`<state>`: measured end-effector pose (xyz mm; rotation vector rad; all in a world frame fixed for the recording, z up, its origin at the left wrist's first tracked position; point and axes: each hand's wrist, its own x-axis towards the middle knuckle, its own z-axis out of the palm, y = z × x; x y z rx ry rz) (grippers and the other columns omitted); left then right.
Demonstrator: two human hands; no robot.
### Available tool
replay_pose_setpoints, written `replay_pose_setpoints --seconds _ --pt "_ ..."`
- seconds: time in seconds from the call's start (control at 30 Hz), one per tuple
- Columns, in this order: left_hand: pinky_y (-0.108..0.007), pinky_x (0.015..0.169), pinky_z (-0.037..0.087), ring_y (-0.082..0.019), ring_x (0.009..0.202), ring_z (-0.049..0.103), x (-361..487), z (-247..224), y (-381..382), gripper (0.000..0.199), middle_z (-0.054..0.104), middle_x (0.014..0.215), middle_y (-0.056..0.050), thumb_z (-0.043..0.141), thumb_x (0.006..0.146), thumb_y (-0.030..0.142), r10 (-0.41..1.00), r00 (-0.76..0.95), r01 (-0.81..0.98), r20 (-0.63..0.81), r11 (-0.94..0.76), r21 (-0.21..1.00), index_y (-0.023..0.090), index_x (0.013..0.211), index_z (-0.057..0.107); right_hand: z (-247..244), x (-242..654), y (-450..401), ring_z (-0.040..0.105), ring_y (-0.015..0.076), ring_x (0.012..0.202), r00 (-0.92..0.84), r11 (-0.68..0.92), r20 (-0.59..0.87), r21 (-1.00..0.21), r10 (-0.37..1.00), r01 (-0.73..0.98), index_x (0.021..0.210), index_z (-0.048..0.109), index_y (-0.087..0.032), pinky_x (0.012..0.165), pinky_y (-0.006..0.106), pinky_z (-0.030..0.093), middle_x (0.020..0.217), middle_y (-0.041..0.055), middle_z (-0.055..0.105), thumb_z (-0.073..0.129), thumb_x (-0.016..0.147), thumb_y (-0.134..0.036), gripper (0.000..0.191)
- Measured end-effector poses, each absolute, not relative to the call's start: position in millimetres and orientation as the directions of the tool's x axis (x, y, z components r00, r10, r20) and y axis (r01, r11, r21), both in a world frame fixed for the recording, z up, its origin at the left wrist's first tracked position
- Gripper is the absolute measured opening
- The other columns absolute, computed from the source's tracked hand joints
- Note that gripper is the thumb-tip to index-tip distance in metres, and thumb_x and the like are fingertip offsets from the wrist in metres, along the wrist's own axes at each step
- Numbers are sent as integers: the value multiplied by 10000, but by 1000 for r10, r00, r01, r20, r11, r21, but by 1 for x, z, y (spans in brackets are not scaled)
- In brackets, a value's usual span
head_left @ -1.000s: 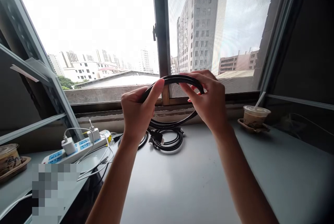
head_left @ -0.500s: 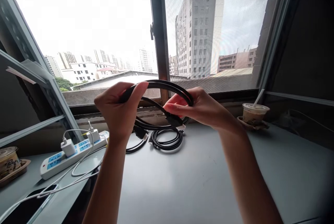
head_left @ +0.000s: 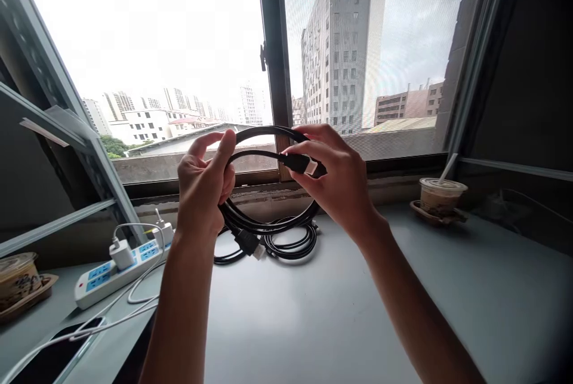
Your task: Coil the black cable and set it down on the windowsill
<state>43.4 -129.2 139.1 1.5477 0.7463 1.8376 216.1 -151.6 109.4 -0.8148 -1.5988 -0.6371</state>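
Observation:
A black HDMI cable [head_left: 268,227], wound into a round coil, is held up above the table between my two hands. My left hand [head_left: 203,175] is closed round the coil's left side, thumb on top. My right hand [head_left: 333,172] grips the coil's upper right, its fingers by the loose plug [head_left: 299,162], whose metal tip points right. The cable's other plug [head_left: 248,243] hangs below the coil at the lower left. Behind it, a second coiled black cable [head_left: 293,251] lies on the table.
On the left stand a white power strip [head_left: 101,281] with chargers, a phone [head_left: 60,351] under white cords, and a drink cup [head_left: 18,279]. Another cup with a straw [head_left: 441,193] sits on the right. The grey table [head_left: 286,324] runs up to the window.
The coil has opened into a rounder loop facing me. My right hand has turned, with its fingers now over the loose plug, which has risen. The second plug now hangs below the loop.

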Motion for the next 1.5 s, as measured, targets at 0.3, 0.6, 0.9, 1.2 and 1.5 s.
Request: replay_pose_setpoints --seconds 0.3,0.6,0.9,1.2,1.5 --pt "-207 324 236 -64 351 399 68 132 -144 261 352 413 95 700 734 396 496 -330 130 803 -818 560 240 772 493 112 217 -162 517 46 604 -83 508 971 -43 223 861 1081 578 -216 573 166 391 1043 -20 618 539 890 -331 227" --pt "-219 307 151 -54 314 308 71 130 -145 275 372 389 89 663 756 447 663 -112 46 740 -740 671 241 814 491 114 231 -156 489 49 542 -130 447 944 -20 302 894 1223 558 -255 550 168 362 832 -9 624 514 903 -306 328" --pt "-206 333 194 -58 349 343 69 126 -127 375 432 444 88 717 704 403 623 41 118 781 -780 615 243 969 506 102 230 -124 606 129 840 -59 553 924 -174 378 815 1229 598 -203 804 233 482 982 39 631 503 908 -235 337" --pt "-180 453 368 -84 498 500 58 114 -90 462 574 616 34 705 710 414 660 204 226 723 -750 621 223 1081 508 97 232 -114 606 178 980 6 490 926 -204 377 848 1141 650 -155 961 313 461 1032 61 637 547 836 -120 324" --pt "-248 534 429 -185 642 596 64 97 -70 375 651 756 -88 432 861 503 799 180 660 573 -531 532 160 892 580 98 250 -104 594 213 1015 218 409 917 -349 334 843 1127 654 -130 972 345 455 1098 80 612 553 839 -130 305"
